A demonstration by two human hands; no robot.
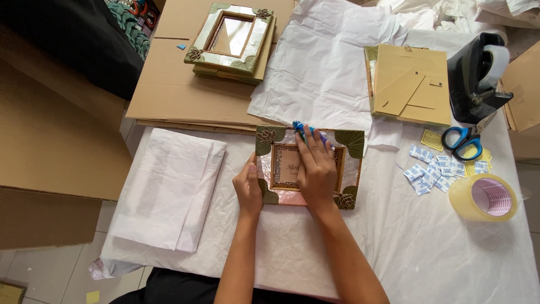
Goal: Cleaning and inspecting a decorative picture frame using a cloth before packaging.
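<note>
A small picture frame [350,142] with green leaf corners and a silvery border lies face up on white paper in the middle of the table. My left hand [248,188] grips its left edge. My right hand [315,169] lies flat across the frame's middle and presses a blue cloth [304,130] against the frame's upper border. The printed card inside the frame is partly covered by my right hand.
A stack of similar frames [232,38] rests on cardboard at the back. A frame lying face down [409,84] sits back right, beside a black tape dispenser [478,76], blue scissors [462,142], small white sachets [430,171] and a tape roll [484,197]. Folded white paper [169,188] lies left.
</note>
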